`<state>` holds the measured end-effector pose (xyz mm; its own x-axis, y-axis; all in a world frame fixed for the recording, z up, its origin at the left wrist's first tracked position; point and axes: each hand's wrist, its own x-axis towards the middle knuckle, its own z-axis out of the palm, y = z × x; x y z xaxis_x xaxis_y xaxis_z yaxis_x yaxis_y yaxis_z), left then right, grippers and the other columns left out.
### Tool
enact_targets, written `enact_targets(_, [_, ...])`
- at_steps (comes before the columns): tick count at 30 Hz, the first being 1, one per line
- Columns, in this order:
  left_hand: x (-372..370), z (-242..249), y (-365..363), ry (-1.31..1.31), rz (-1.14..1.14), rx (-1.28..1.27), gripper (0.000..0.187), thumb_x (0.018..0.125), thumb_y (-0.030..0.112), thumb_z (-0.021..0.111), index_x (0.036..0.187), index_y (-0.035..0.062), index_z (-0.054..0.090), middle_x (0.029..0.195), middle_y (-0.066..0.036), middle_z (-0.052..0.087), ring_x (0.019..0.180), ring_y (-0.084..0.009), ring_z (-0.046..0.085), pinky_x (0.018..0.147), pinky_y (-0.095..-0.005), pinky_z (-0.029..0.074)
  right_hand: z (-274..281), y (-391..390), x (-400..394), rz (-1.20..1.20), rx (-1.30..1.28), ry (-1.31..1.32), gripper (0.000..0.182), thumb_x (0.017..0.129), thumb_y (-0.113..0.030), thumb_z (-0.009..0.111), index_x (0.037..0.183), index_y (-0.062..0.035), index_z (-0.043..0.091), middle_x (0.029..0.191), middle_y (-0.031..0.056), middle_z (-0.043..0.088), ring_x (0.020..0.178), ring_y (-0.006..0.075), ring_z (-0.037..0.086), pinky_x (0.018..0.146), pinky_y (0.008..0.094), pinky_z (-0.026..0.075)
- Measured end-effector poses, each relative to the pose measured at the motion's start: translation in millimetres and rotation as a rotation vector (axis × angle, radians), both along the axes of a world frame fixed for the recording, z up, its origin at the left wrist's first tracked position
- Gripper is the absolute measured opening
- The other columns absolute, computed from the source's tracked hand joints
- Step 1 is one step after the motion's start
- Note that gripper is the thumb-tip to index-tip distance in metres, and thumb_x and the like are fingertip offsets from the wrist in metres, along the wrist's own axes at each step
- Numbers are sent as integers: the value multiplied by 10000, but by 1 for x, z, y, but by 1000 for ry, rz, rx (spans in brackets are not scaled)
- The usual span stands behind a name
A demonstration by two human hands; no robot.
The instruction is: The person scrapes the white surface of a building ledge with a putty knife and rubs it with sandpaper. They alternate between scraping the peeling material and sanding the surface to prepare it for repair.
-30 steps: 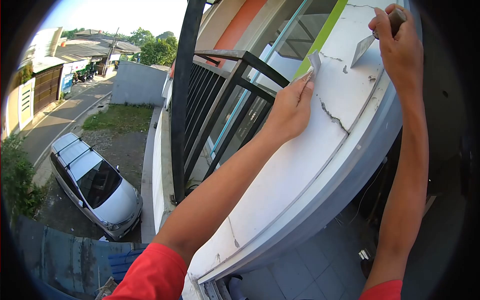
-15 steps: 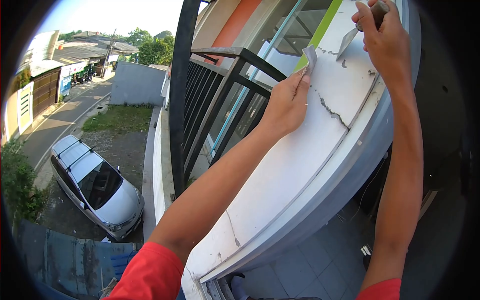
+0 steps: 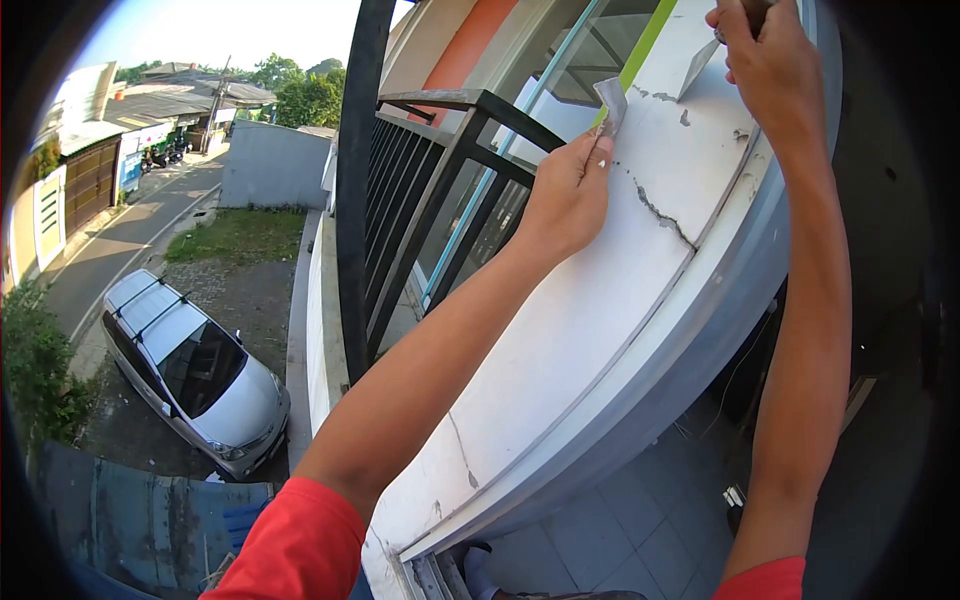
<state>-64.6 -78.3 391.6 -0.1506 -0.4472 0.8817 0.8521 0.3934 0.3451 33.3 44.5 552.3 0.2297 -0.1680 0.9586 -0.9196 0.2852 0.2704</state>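
Observation:
My right hand (image 3: 778, 75), at the top right, is wrapped round the handle of a putty knife (image 3: 697, 70). The knife's thin metal blade points down, its tip right at the white wall (image 3: 570, 320) beside a small chipped patch (image 3: 685, 117). Between thumb and fingers, my left hand (image 3: 570, 195) pinches a thin, curled grey-white piece (image 3: 611, 106); I cannot tell its material. That piece sticks up from the fingertips, in front of the wall's green edge. Below and right of it, a dark jagged crack (image 3: 661, 214) runs across the white surface.
A black metal railing (image 3: 465, 150) stands left of the wall. Far below on the left are a silver car (image 3: 195, 370) and a road (image 3: 135, 225). A pale ledge (image 3: 640, 375) curves along the wall's right side, above a tiled floor (image 3: 610, 530).
The putty knife and right hand have shifted slightly up the wall. My left hand has moved a little up and left, with the grey-white piece still in it.

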Motion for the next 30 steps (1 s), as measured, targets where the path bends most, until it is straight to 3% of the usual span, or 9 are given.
enact_targets(2, [1,-4,-1,-9,19,8,361,1090,255,425,1116,-67,587,772,-199,586,731,-294,552,759,-412,465,16,1,-51,136,57,243,219,972,-137,629,1045,10,482,688,157,593,619,252,617,617,387,494])
enact_targets(3, [1,-2,-2,13,43,-6,359,1090,254,425,1104,-66,587,773,-201,588,730,-302,555,756,-416,464,1,-4,-52,-25,136,445,191,982,-115,614,1051,10,488,676,124,596,607,223,617,600,360,511])
enact_targets(9, [0,-2,-2,23,20,2,360,1088,252,426,1037,-67,582,756,-216,593,696,-325,565,713,-428,449,0,-3,-38,64,75,283,195,989,-132,618,1032,4,486,698,102,612,531,146,587,485,306,497])
enact_targets(12, [0,-1,0,27,34,-3,365,1087,257,429,1024,-71,574,733,-213,578,674,-313,548,700,-424,446,-8,-6,-37,-43,294,240,178,1003,-126,602,997,2,478,709,100,617,533,132,602,479,290,504])
enact_targets(15, [-1,1,-1,18,29,6,368,1088,262,430,1021,-72,570,728,-208,569,670,-292,533,698,-420,445,12,-2,-27,85,96,238,190,994,-132,616,994,2,480,707,97,617,531,143,610,490,306,511])
enact_targets(19, [-1,1,-1,13,37,13,362,1088,258,428,1061,-68,583,738,-206,573,681,-278,533,708,-411,450,-2,-9,-31,-32,313,195,181,996,-125,608,998,9,486,702,90,614,516,151,605,479,304,506])
enact_targets(22, [-1,2,0,35,15,29,358,1087,254,428,1107,-62,595,744,-203,575,692,-282,537,720,-401,457,15,-2,-28,109,102,142,200,985,-135,619,1004,12,485,703,112,621,530,183,627,518,326,526])
enact_targets(25, [1,2,-1,22,29,40,358,1086,251,432,1144,-63,595,742,-192,575,700,-280,540,731,-394,460,-9,-13,-41,-35,318,149,171,994,-109,595,1001,21,484,699,108,613,522,169,616,488,303,519])
enact_targets(30, [-2,-1,-4,37,-1,61,376,1087,270,418,1079,-64,592,737,-170,568,697,-259,523,735,-391,455,12,-7,-35,84,153,39,185,993,-129,597,997,26,496,760,102,625,553,162,631,525,327,543])
